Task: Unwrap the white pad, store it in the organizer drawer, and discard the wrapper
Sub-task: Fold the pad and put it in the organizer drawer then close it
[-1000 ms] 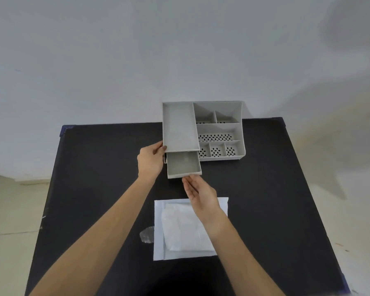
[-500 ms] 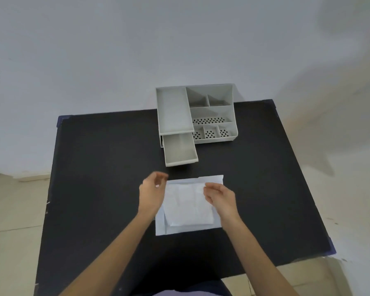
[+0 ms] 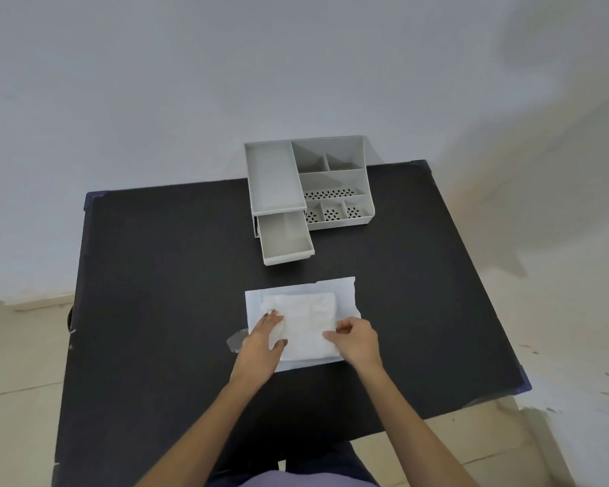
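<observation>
The white pad (image 3: 306, 318) lies on its flattened pale wrapper (image 3: 343, 293) in the middle of the black table. My left hand (image 3: 262, 340) rests flat on the pad's left edge, fingers spread. My right hand (image 3: 355, 337) pinches the pad's right edge between thumb and fingers. Beyond them stands the grey organizer (image 3: 331, 177), with its drawer (image 3: 285, 237) pulled out toward me and nothing in it.
A scrap of clear film (image 3: 236, 340) lies just left of the wrapper, partly under my left wrist. The black table (image 3: 162, 275) ends at a white wall behind the organizer. Tiled floor shows on both sides.
Both hands left the drawer and came back to the pad. They dropped onto it, the left one flat on its left edge, the right one pinching its right edge. The drawer stays pulled out.
</observation>
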